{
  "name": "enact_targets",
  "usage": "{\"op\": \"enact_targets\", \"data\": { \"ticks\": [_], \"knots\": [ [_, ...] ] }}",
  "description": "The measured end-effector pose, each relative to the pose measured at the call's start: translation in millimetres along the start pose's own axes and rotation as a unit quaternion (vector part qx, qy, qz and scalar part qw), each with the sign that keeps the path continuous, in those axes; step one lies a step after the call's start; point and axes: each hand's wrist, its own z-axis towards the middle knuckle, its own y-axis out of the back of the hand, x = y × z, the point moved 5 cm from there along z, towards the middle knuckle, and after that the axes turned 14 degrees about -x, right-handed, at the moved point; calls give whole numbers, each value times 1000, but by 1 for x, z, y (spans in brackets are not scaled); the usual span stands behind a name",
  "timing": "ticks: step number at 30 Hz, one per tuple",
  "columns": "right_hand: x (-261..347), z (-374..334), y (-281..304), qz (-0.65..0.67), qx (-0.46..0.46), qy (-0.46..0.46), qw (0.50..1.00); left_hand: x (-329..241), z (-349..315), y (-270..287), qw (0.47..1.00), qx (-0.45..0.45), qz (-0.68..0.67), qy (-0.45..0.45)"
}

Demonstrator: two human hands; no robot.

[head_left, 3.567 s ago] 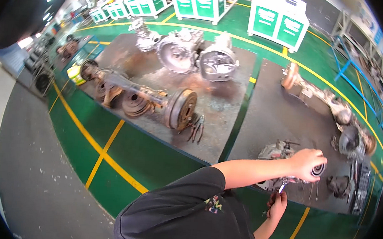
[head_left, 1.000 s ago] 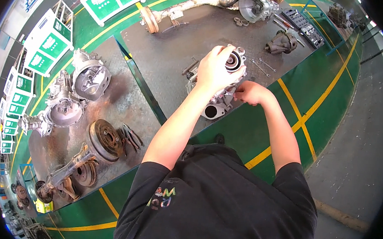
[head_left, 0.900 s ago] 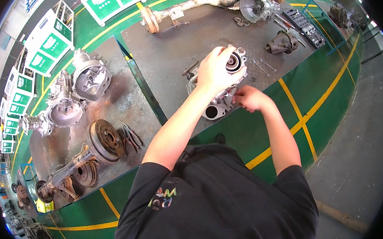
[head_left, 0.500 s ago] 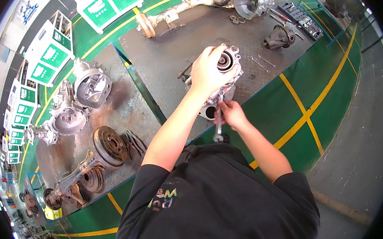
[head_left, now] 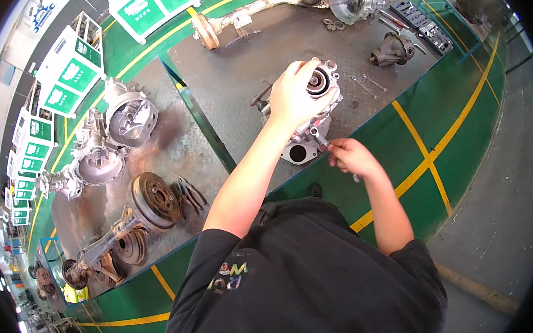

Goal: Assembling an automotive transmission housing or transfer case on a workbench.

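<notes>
A grey metal gearbox housing (head_left: 328, 112) stands near the front edge of the steel bench, with a dark round bore facing up at its top. My left hand (head_left: 294, 96) is wrapped over the top of it, thumb and fingers on either side of the bore. My right hand (head_left: 352, 156) is closed around a combination wrench (head_left: 322, 141). The ring end of the wrench is at the lower right side of the housing, just above a flange (head_left: 297, 154) with a large round hole. Whether the ring sits on a bolt I cannot tell.
Two more wrenches (head_left: 371, 87) lie right of the housing. Beyond them are a rusty differential part (head_left: 393, 50) and an open socket set (head_left: 418, 25). A long axle (head_left: 260, 9) spans the back. Bell housings (head_left: 131, 118) and a brake drum assembly (head_left: 154, 198) occupy the left bench.
My right hand has swung the wrench handle outward to the right, from pointing toward my body to slanting away from it. My left hand keeps its hold on the housing.
</notes>
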Motion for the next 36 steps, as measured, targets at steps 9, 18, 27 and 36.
{"op": "enact_targets", "data": {
  "ticks": [9, 18, 27, 36],
  "knots": [
    [65, 36, 38, -398, -46, 163, 902, 0, 1, -3, 1000, 3, -3, -8],
    [83, 29, 46, -347, -24, 143, 927, -4, 1, 2, 1000, 13, 9, 3],
    [66, 50, 33, -316, 10, 101, 943, -4, 3, 1, 1000, 5, -6, 6],
    [15, 20, -27, 10, -15, -72, 997, -5, 2, -1, 1000, 9, -1, 0]
  ]
}}
